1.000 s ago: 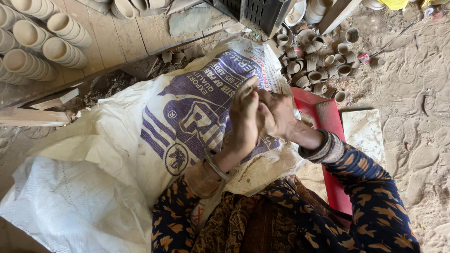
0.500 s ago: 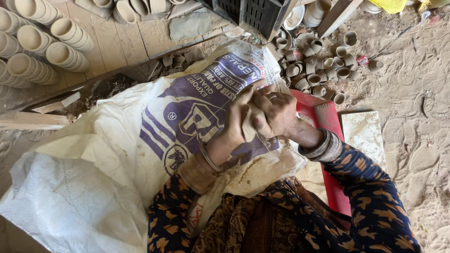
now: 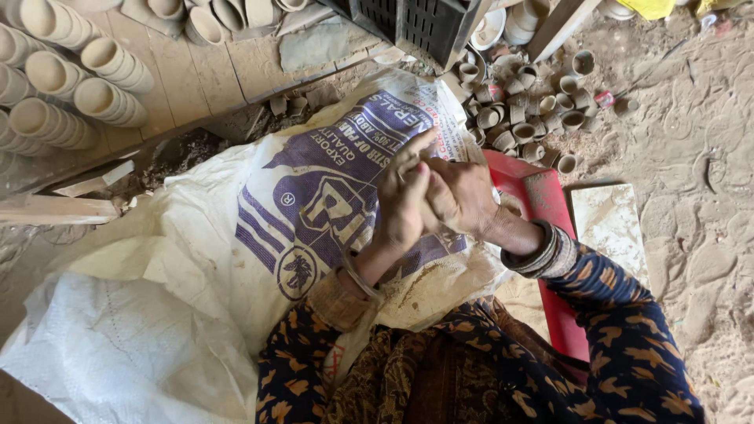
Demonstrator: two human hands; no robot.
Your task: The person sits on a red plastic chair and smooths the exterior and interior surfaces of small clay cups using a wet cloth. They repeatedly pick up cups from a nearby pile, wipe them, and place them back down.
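Observation:
My left hand (image 3: 399, 206) and my right hand (image 3: 465, 196) are pressed together, palm against palm, above a white woven sack (image 3: 236, 259) with purple print that covers my lap. The left fingers point up and away from me; the right hand wraps over them from the right. Whatever lies between the palms is hidden. Bangles sit on both wrists, and dark sleeves with an orange pattern cover my forearms.
A red tray (image 3: 543, 200) lies under the sack's right edge, with a pale stone tile (image 3: 609, 228) beside it. Several small clay cups (image 3: 525, 110) are heaped on the sandy ground beyond. Rows of clay cups (image 3: 71, 86) lie on wooden boards at the far left, near a black crate (image 3: 424, 23).
Both hands stay pressed together in the same spot over the sack. They have slid a little against each other, and the left fingers now stretch further up.

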